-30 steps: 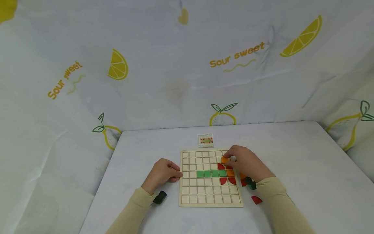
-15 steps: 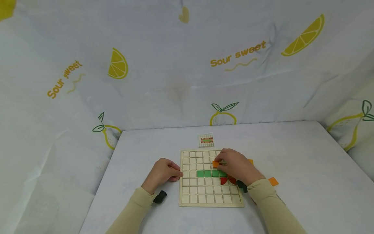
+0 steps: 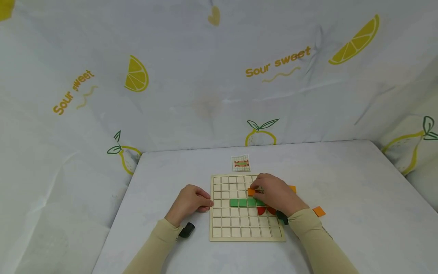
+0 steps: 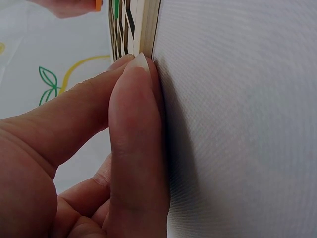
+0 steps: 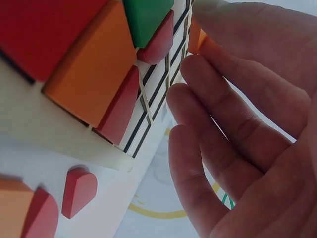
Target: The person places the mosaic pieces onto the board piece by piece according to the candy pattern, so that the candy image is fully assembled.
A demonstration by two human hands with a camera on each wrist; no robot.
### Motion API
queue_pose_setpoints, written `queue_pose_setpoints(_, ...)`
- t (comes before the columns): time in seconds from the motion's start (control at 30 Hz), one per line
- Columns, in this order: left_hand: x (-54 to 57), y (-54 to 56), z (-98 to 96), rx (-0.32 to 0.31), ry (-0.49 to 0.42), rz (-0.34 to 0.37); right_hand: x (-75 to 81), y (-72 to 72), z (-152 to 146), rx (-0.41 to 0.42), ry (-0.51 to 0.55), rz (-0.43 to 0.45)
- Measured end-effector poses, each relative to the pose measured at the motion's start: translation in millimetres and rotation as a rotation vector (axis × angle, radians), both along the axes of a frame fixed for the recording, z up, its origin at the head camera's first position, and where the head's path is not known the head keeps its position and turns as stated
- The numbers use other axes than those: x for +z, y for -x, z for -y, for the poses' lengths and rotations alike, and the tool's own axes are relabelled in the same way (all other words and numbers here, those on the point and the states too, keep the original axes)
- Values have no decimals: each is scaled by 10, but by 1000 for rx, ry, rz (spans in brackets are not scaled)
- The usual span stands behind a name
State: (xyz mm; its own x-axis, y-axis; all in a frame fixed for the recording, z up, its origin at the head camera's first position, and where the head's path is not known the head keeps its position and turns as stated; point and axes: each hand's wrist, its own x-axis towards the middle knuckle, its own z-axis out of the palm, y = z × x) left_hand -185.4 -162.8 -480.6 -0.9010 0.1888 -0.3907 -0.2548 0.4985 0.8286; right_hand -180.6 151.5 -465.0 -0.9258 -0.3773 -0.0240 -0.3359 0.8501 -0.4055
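A pale wooden grid board (image 3: 226, 222) lies flat on the table. My left hand (image 3: 192, 201) holds its left edge, thumb and index fingertips on the rim (image 4: 146, 34) in the left wrist view. Over the board's right half, my right hand (image 3: 277, 193) pinches an orange square tile (image 3: 251, 191) between thumb and index finger, just behind the row of green tiles (image 3: 242, 202). A red rounded tile (image 3: 261, 211) sits in a cell in front of that row. The right wrist view shows another orange tile (image 5: 91, 64) set between red ones; my hand hides them in the head view.
A small printed pattern card (image 3: 241, 163) lies behind the board. Loose orange tiles (image 3: 319, 211) lie to its right, and a loose red piece (image 5: 79, 191) shows in the right wrist view. A lemon-print cloth (image 3: 191, 114) hangs behind the table.
My right hand has carried the orange tile left and slightly nearer, from the upper right cells; over the last half second it barely moves. The left hand stays at the board's edge.
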Motion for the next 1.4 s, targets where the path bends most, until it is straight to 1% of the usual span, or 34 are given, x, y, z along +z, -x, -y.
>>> queue_pose_setpoints(0.13, -2, 1, 5, 2, 6, -1, 8, 3, 8, -4, -5, -8)
queue_pose_setpoints(0.27, -8, -2, 10, 11, 16, 0, 13, 3, 14, 8, -9, -24)
queue_pose_setpoints(0.63, -14, 6, 7, 13, 21, 2, 19, 11, 28, 14, -8, -8)
queue_pose_setpoints(0.87, -11, 12, 1, 14, 25, 2, 19, -8, 43, 1, -9, 15)
queue_pose_setpoints(1.4, -9, 9, 2, 20, 23, 13, -24, 8, 56, 56, -43, -60)
